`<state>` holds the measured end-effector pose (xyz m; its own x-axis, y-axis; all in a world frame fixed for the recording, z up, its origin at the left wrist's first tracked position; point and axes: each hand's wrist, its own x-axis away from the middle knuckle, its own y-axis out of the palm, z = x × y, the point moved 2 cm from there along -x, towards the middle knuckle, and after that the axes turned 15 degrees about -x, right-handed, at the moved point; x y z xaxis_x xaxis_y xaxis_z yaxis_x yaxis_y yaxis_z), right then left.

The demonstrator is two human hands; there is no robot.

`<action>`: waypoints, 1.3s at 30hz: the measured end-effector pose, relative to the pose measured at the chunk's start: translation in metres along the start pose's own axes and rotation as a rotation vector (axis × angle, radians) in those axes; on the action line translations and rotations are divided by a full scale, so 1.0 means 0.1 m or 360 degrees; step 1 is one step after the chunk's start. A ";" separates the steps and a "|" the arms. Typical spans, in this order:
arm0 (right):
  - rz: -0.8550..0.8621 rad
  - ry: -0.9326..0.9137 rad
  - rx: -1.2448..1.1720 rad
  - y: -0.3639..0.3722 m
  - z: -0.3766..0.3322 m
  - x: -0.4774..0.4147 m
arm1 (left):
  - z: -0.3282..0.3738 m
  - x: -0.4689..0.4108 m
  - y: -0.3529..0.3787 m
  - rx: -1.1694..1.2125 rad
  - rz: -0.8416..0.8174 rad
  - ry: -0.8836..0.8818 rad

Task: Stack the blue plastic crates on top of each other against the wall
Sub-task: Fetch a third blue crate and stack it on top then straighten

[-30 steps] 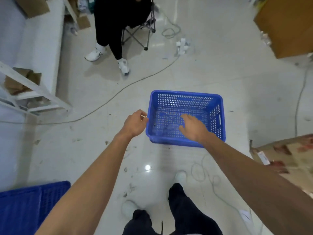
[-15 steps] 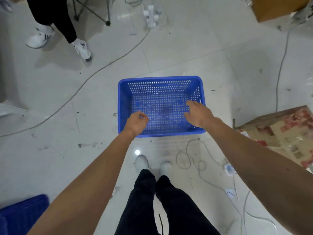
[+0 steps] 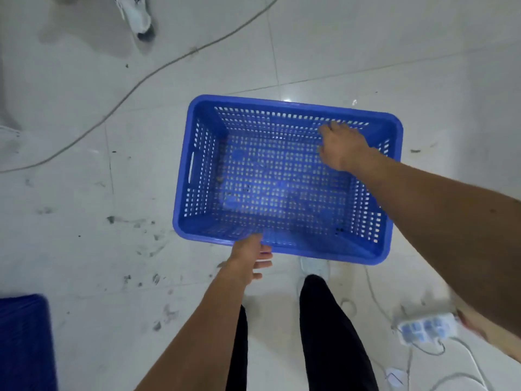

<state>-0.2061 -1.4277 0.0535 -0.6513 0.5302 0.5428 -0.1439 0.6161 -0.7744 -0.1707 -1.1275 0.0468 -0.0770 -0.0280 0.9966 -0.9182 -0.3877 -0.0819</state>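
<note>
Blue perforated crate (image 3: pixel 267 193) at centre. Left hand (image 3: pixel 249 258) grips its near rim, 6 o'clock. Right hand (image 3: pixel 342 145) at far wall, 1 o'clock, grip unclear. Second blue crate (image 3: pixel 22 342) at 8 o'clock. Nothing stacked yet.

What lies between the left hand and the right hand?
Only the perforated bottom and near wall of the blue crate, as the head view shows.

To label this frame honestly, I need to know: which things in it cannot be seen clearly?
Head view:
Second crate: cut off by the left and bottom edges.
Hold of the right hand on the blue crate: palm side hidden by its own back.
Power strip: blurred by motion.
The wall: outside the frame.
</note>
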 end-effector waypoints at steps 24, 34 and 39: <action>0.0086 -0.0138 0.0337 0.46 0.21 -1.65 | -0.04 -1.34 0.45 0.0582 0.0477 -0.0304; 0.0202 -0.0376 0.0563 0.39 0.04 -1.43 | -0.31 -1.08 0.55 0.0913 0.0647 -0.0199; 0.0231 -0.0537 0.0601 0.01 -0.53 -1.14 | -0.44 -0.55 0.38 0.1077 0.0614 -0.0124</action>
<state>-0.0927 -1.4569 0.0079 -0.8792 0.3391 0.3347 -0.2523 0.2646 -0.9308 -0.2185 -1.0999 -0.0112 -0.2922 -0.3302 0.8976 -0.3935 -0.8139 -0.4275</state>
